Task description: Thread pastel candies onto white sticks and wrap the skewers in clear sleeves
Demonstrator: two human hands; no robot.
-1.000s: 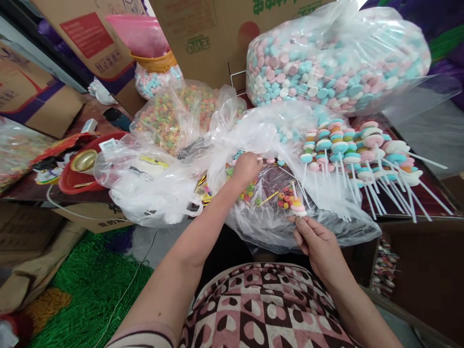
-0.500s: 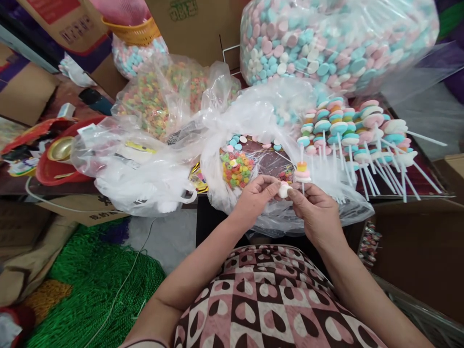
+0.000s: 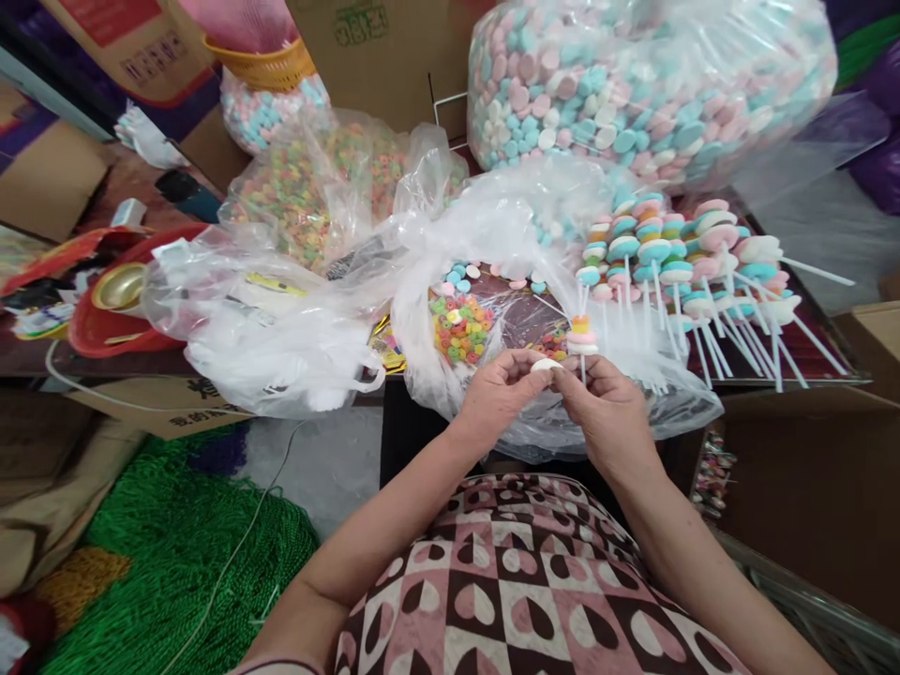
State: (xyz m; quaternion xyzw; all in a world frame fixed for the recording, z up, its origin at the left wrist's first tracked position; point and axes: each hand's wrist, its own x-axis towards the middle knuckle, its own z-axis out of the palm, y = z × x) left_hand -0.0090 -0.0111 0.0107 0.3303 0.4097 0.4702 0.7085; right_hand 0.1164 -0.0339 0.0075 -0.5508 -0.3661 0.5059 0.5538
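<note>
Between my two hands is a white marshmallow [image 3: 546,365], pinched by the fingers of my left hand [image 3: 501,386] and touched by the fingertips of my right hand [image 3: 606,398]. My right hand also grips an upright white stick threaded with a pink and white marshmallow stack [image 3: 582,343] and an orange gummy ring [image 3: 580,323] above it. Just beyond my hands, loose gummy rings [image 3: 460,328] and several marshmallows [image 3: 457,274] lie inside an opened plastic bag [image 3: 412,323]. The right fingers partly hide the stick's lower part.
Finished-looking candy skewers [image 3: 675,267] lie piled at the right, their sticks towards me. A big bag of marshmallows [image 3: 647,94] stands behind; a bag of gummy rings [image 3: 323,187] is at back left. A red basin [image 3: 91,323] sits far left, an open cardboard box [image 3: 808,487] lower right.
The white marshmallow has turned and now shows as a thin oval between my fingertips. Both hands have shifted slightly; the stick stays upright in my right hand.
</note>
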